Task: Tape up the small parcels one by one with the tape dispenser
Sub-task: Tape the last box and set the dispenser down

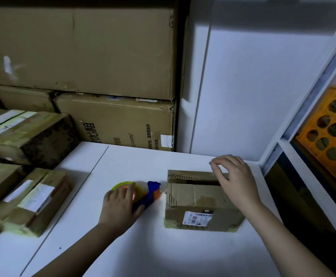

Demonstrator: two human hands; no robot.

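At the far left, around nine o'clock on the white table (163, 246), sits a cluster of taped parcels (26, 200), cardboard boxes wrapped in yellowish tape with white labels on top; one more taped box (33, 136) rests higher at ten o'clock, tilted on the others. Behind them, from ten to twelve o'clock, two large cardboard cartons (95, 76) are stacked against the wall, the lower one printed with dark lettering.

Near the table's centre lies the tape dispenser (143, 193), blue-bodied with an orange part and a yellow-green roll of tape, its blue nose pointing toward two o'clock. The left hand (121, 204) lies on top of it, fingers over the roll and thumb beside the blue handle; its grip is closing around the dispenser.

Just to the right, at about three o'clock from the dispenser and apart from it by a narrow gap, stands the small open parcel (197, 202), a brown cardboard box with a dark slit between its top flaps and a white shipping label on its near side. The right hand (235, 180) rests over the box's far right corner, fingers loosely curled, fingertips touching the rear flap, clenching nothing.

At the right edge, from one to four o'clock, a white shelf (302, 120) holds an orange crate (334, 124) with round holes.
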